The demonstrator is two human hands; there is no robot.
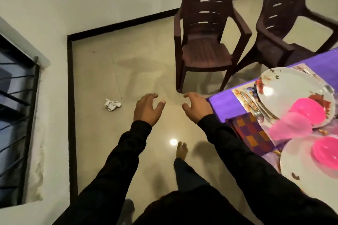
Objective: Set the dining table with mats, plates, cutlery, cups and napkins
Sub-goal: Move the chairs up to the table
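Observation:
My left hand and my right hand are stretched out over the floor, fingers loosely spread, holding nothing. At the right, the table with a purple cloth carries a floral mat with a white plate, cutlery beside it and pink cups on top. A checked purple and orange napkin lies at the table's near edge. A second white plate holds another pink cup. My right hand is just left of the table corner.
Two brown plastic chairs stand beyond the table's far corner. A crumpled white paper lies on the tiled floor. A white wall with a barred window is at the left. My bare foot is on the floor below my hands.

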